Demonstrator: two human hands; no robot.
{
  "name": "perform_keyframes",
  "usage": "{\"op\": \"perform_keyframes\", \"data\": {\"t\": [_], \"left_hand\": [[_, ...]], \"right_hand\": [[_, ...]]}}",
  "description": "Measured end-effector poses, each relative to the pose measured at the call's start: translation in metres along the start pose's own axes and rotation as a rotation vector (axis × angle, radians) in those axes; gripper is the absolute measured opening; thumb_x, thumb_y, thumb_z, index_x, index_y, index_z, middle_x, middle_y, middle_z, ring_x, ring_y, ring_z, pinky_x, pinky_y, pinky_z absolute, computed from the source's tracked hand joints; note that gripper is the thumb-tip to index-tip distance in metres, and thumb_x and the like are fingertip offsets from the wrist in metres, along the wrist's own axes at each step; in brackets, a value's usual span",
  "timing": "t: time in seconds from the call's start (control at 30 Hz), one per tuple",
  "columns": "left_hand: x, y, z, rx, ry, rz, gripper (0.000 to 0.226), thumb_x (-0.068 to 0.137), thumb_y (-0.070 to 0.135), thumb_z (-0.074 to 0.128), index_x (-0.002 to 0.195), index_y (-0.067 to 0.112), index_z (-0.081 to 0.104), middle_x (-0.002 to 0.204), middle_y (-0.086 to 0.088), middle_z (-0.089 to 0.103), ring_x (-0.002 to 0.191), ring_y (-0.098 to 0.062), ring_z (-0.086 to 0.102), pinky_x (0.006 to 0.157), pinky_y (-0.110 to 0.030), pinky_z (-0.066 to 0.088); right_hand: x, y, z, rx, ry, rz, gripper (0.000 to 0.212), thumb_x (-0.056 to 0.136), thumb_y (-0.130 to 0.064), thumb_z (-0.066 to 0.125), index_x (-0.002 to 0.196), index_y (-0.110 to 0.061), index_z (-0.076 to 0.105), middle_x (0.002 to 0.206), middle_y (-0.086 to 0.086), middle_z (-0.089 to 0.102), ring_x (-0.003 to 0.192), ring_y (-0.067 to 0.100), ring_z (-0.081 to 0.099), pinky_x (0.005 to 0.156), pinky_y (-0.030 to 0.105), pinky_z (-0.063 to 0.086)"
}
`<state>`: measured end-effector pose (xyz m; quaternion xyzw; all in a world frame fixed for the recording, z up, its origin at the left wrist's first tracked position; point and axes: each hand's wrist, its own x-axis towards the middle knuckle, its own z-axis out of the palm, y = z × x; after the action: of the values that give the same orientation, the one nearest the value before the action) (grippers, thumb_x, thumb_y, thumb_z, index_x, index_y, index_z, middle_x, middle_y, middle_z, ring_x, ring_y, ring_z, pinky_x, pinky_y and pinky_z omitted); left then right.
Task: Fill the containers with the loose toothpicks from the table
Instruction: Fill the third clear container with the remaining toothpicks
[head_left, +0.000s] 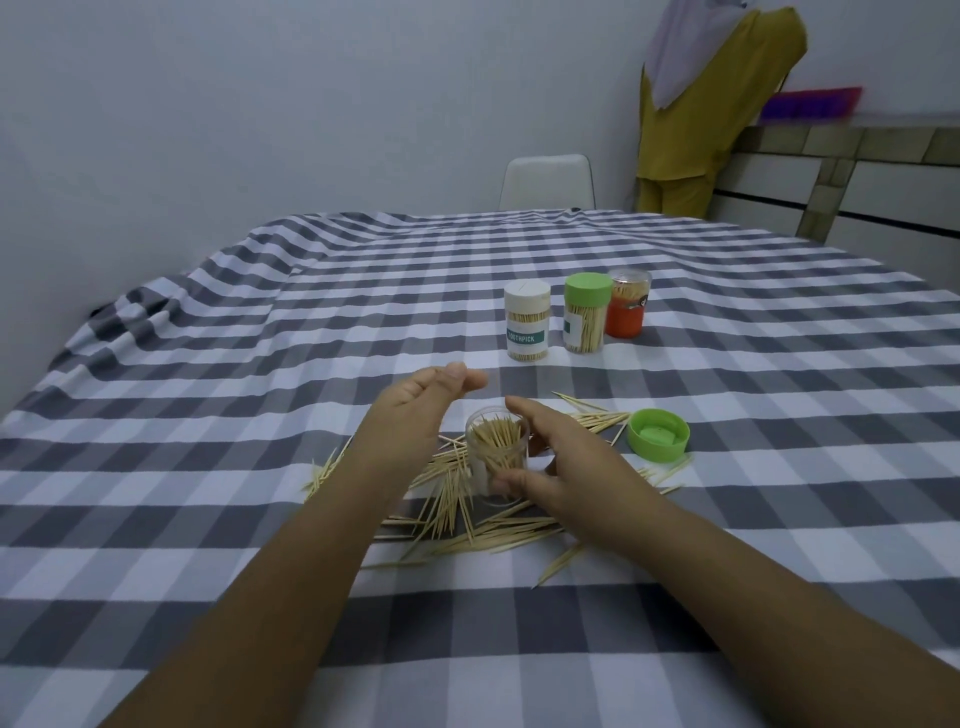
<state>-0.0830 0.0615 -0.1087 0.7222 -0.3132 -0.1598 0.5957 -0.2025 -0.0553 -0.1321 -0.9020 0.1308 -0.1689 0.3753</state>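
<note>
The right hand (561, 457) curls its thumb and fingers round a clear, round plastic container (497, 462), thumb on the near wall, forefinger reaching past the rim on the right. The container stands upright on the cloth, lidless, packed with thin pale wooden toothpicks standing on end. The left hand (415, 410) hangs just to its left, above the table, fingers loosely bent and close together, thumb beside them, holding nothing that shows; its fingertips are blurred. Both bare forearms stretch in from the near edge.

Loose toothpicks (467, 525) lie scattered in a crossed heap round the container's foot and under both wrists, some strewn towards the right. A glossy green lid (658, 435) rests upside down just right of them. Farther back stand three closed containers in a row: a white-capped container (527, 327), a green-capped container (586, 321) and an orange container (627, 304) with a clear top. A soft grey-and-white checked tablecloth (260, 364), rumpled at the far left, covers the table.
</note>
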Motion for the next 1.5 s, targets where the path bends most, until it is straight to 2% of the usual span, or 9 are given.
{"op": "perform_keyframes", "data": {"t": [0.13, 0.3, 0.43, 0.57, 0.67, 0.93, 1.27, 1.4, 1.5], "left_hand": [[0.001, -0.002, -0.02, 0.447, -0.088, -0.043, 0.027, 0.098, 0.034, 0.045, 0.118, 0.028, 0.062, 0.114, 0.013, 0.06, 0.091, 0.006, 0.051, 0.072, -0.014, 0.037], [-0.001, 0.0, -0.029, 0.941, -0.268, -0.104, 0.038, 0.1, 0.034, 0.041, 0.136, 0.024, 0.05, 0.14, 0.003, 0.05, 0.119, -0.013, 0.048, 0.09, -0.023, 0.034], [-0.008, 0.009, -0.029, 0.942, -0.369, -0.112, 0.034, 0.096, 0.037, 0.048, 0.128, 0.027, 0.057, 0.128, 0.003, 0.059, 0.095, -0.009, 0.049, 0.068, -0.015, 0.037], [-0.01, 0.009, -0.024, 1.002, -0.412, -0.152, 0.077, 0.076, 0.055, 0.068, 0.142, 0.029, 0.04, 0.14, 0.005, 0.049, 0.121, -0.014, 0.046, 0.084, -0.02, 0.034], [-0.011, 0.006, -0.02, 0.983, -0.383, -0.157, 0.088, 0.067, 0.059, 0.073, 0.142, 0.027, 0.04, 0.138, 0.005, 0.05, 0.122, -0.014, 0.046, 0.087, -0.022, 0.035], [-0.01, 0.005, -0.015, 1.077, -0.355, -0.084, 0.037, 0.089, 0.027, 0.06, 0.126, 0.022, 0.059, 0.117, -0.003, 0.063, 0.103, -0.02, 0.057, 0.089, -0.032, 0.048], [0.014, 0.01, 0.002, 1.536, -0.479, -0.196, 0.052, 0.097, 0.013, 0.046, 0.145, 0.03, 0.034, 0.137, -0.01, 0.047, 0.119, -0.026, 0.049, 0.094, -0.031, 0.042], [0.011, 0.014, 0.003, 1.44, -0.391, -0.228, 0.05, 0.1, 0.016, 0.043, 0.147, 0.024, 0.03, 0.146, -0.008, 0.04, 0.129, -0.026, 0.042, 0.103, -0.031, 0.036], [0.001, 0.004, -0.003, 1.143, -0.138, -0.018, 0.036, 0.099, 0.015, 0.044, 0.134, 0.018, 0.051, 0.129, -0.01, 0.058, 0.115, -0.026, 0.054, 0.094, -0.032, 0.041]], "right_hand": [[0.0, 0.0, -0.005, -0.011, -0.027, 0.02, 0.072, 0.084, -0.03, 0.067, 0.145, -0.03, 0.028, 0.121, -0.011, 0.047, 0.083, -0.002, 0.047, 0.088, 0.022, 0.042], [0.0, 0.001, -0.01, -0.067, -0.03, 0.038, 0.072, 0.084, -0.033, 0.067, 0.145, -0.031, 0.028, 0.121, -0.01, 0.047, 0.079, -0.004, 0.045, 0.083, 0.019, 0.037], [-0.001, -0.001, -0.012, -0.086, -0.036, 0.039, 0.072, 0.084, -0.031, 0.066, 0.145, -0.03, 0.027, 0.127, -0.006, 0.05, 0.077, -0.005, 0.044, 0.082, 0.018, 0.036], [-0.002, -0.002, -0.013, -0.101, -0.047, 0.048, 0.072, 0.085, -0.031, 0.065, 0.145, -0.031, 0.026, 0.124, -0.009, 0.049, 0.079, -0.004, 0.045, 0.079, 0.018, 0.036], [-0.002, -0.002, -0.013, -0.108, -0.047, 0.05, 0.071, 0.085, -0.032, 0.065, 0.145, -0.031, 0.026, 0.116, -0.013, 0.045, 0.076, -0.007, 0.045, 0.077, 0.017, 0.035], [-0.001, -0.001, -0.013, -0.108, -0.045, 0.039, 0.07, 0.086, -0.031, 0.065, 0.145, -0.03, 0.027, 0.119, -0.013, 0.047, 0.075, -0.011, 0.043, 0.064, 0.002, 0.03], [-0.001, 0.0, -0.013, -0.107, -0.046, 0.037, 0.071, 0.085, -0.031, 0.065, 0.145, -0.03, 0.026, 0.128, -0.008, 0.05, 0.077, -0.01, 0.043, 0.065, 0.002, 0.032], [-0.002, 0.001, -0.013, -0.11, -0.042, 0.043, 0.071, 0.085, -0.031, 0.065, 0.145, -0.031, 0.026, 0.124, -0.01, 0.049, 0.077, -0.01, 0.043, 0.065, 0.002, 0.031], [-0.001, 0.001, -0.013, -0.116, -0.036, 0.04, 0.071, 0.085, -0.032, 0.065, 0.145, -0.031, 0.026, 0.121, -0.012, 0.048, 0.077, -0.011, 0.042, 0.064, 0.002, 0.03]]}}
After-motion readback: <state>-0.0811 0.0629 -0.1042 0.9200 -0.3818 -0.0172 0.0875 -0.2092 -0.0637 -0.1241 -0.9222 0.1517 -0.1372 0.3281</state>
